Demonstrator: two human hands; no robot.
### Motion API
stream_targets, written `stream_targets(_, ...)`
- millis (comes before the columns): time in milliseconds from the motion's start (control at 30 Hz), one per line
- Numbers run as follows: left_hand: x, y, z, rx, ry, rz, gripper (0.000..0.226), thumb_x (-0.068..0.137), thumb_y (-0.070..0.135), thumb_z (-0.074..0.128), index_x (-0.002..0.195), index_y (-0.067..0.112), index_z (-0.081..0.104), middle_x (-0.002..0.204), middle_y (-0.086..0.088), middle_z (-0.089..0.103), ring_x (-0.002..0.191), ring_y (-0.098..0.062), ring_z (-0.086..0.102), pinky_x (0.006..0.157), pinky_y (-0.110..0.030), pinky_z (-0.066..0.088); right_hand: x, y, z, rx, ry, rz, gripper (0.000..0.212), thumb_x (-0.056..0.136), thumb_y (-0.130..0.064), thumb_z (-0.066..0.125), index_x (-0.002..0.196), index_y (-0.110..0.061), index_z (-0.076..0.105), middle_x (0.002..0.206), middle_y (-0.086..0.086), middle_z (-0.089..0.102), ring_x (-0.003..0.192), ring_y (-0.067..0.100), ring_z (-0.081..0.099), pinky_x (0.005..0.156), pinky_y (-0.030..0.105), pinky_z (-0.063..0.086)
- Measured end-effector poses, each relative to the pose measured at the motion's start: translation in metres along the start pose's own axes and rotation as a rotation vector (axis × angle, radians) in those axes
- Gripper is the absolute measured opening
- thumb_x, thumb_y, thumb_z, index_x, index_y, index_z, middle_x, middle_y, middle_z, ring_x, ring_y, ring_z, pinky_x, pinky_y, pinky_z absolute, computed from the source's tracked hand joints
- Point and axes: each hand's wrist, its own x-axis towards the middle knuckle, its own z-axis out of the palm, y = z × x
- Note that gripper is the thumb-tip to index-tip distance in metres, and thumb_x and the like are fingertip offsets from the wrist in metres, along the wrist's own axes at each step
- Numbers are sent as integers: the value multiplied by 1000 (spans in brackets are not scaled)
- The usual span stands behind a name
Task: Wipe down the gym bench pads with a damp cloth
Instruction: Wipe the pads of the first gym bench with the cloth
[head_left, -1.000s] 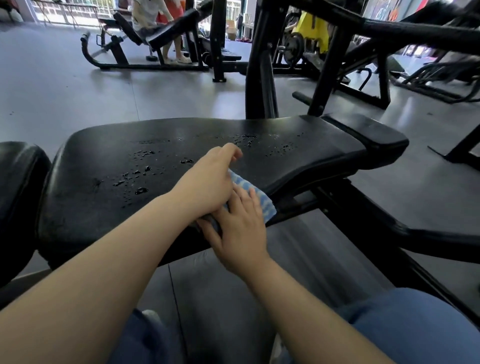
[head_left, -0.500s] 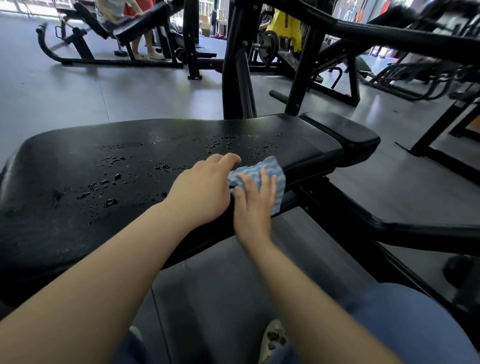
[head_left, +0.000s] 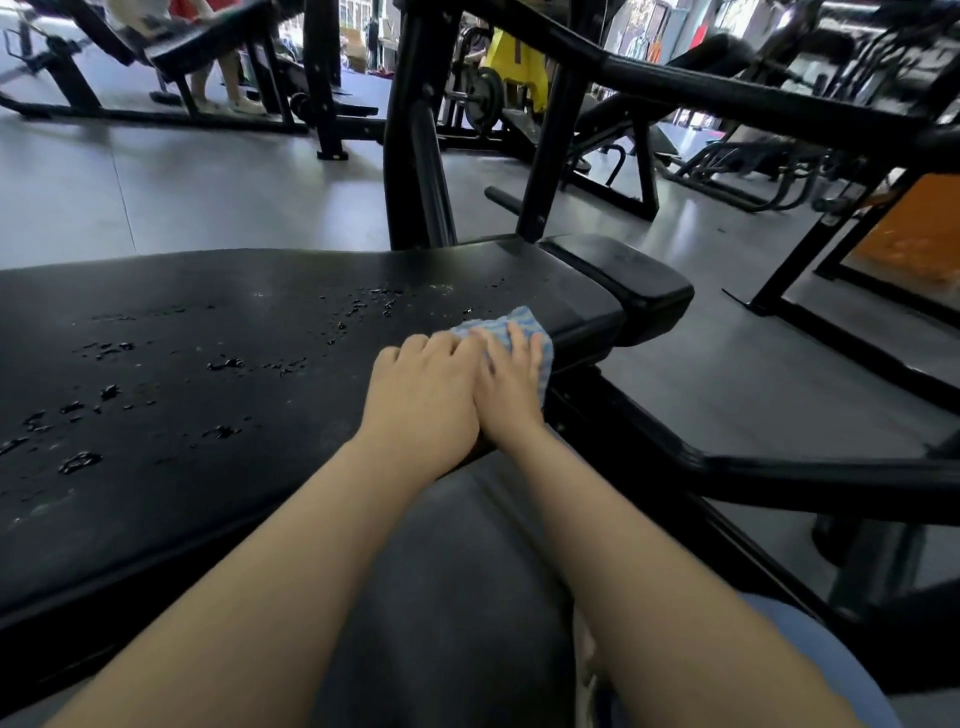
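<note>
Head view: blue striped cloth (head_left: 511, 325) lies on the black bench pad (head_left: 218, 364), near its right end. Right hand (head_left: 511, 382) presses it with straight fingers; left hand (head_left: 423, 397) rests touching beside, fingers loosely curled. Water droplets (head_left: 228, 364) lie left of the cloth.

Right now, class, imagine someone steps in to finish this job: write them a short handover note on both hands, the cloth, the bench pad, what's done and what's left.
Left hand: resting flat on the bench pad beside the cloth, holding nothing.
Right hand: fingers straight, pressing the blue cloth onto the pad's near edge, close to the smaller end pad.
Done: cannot tell; no wiped stretch stands out.
Left: water droplets still cover the pad to the left of the hands; wipe that way, then the end pad.
</note>
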Motion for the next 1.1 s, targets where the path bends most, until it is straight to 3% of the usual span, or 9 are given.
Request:
stream_targets(67, 8, 4, 11, 52, -37, 9, 43, 92, 23, 41, 134, 24, 37, 136, 2, 45, 123, -23, 41, 95, -35, 31, 29, 28, -17, -20, -25, 90, 53, 98, -42, 23, 143, -18, 37, 157, 9, 14, 144, 33, 0, 113, 35, -6)
stream_targets(200, 17, 10, 22, 137, -100, 21, 41, 93, 24, 42, 134, 23, 40, 138, 2, 43, 124, -23, 39, 97, -36, 29, 70, 68, -43, -43, 18, 299, 44, 102, -31, 31, 145, -26, 35, 158, 11, 7, 144, 29, -3, 114, 34, -4)
stream_targets(300, 25, 13, 21, 153, -81, -28, 38, 93, 23, 42, 131, 24, 43, 133, 3, 48, 121, -23, 43, 95, -36, 29, 71, 58, -39, -1, 80, 371, 43, 101, -31, 32, 144, -28, 36, 159, 8, 2, 145, 28, -8, 114, 40, -2)
stream_targets(467, 30, 22, 23, 196, -49, -133, 31, 94, 25, 39, 123, 27, 48, 126, 5, 53, 116, -20, 47, 93, -36, 29, 26, 12, -4, 166, 156, 222, 43, 99, -27, 39, 141, -24, 40, 159, 8, -1, 145, 27, -13, 114, 42, 0)
stream_targets(567, 31, 33, 25, 247, -30, -180, 25, 95, 27, 36, 115, 28, 51, 121, 6, 55, 112, -19, 50, 91, -36, 30, 2, 8, 5, 211, 108, 66, 43, 101, -30, 36, 144, -23, 35, 159, 7, -5, 144, 27, -17, 115, 41, 0)
stream_targets(667, 31, 41, 27, 292, -49, -200, 29, 92, 28, 39, 119, 29, 51, 122, 6, 54, 112, -19, 49, 91, -36, 30, 15, 29, -8, 185, 43, 33, 45, 100, -35, 36, 144, -26, 35, 159, 5, -1, 144, 24, -16, 116, 44, -1)
stream_targets(833, 32, 57, 14, 271, -43, -152, 35, 91, 27, 46, 126, 28, 48, 127, 6, 52, 116, -20, 49, 93, -36, 31, 64, 85, -53, 31, -45, 152, 47, 98, -42, 36, 144, -34, 33, 160, 4, -4, 145, 25, -12, 116, 46, 3)
stream_targets(967, 25, 54, 13, 215, 121, -60, 40, 68, 16, 75, 107, 22, 67, 103, 2, 69, 88, -26, 65, 76, -40, 44, 91, 118, -82, 82, -136, 300, 49, 96, -48, 37, 144, -42, 29, 157, -4, -17, 143, 30, -14, 114, 43, 11)
stream_targets(1100, 49, 51, 12, 155, 71, -165, 43, 94, 26, 44, 137, 30, 42, 139, 10, 46, 124, -19, 45, 97, -37, 32, 81, 111, -72, -28, -197, 271, 50, 99, -50, 26, 147, -43, 15, 156, 3, -23, 142, 37, -18, 114, 47, 5)
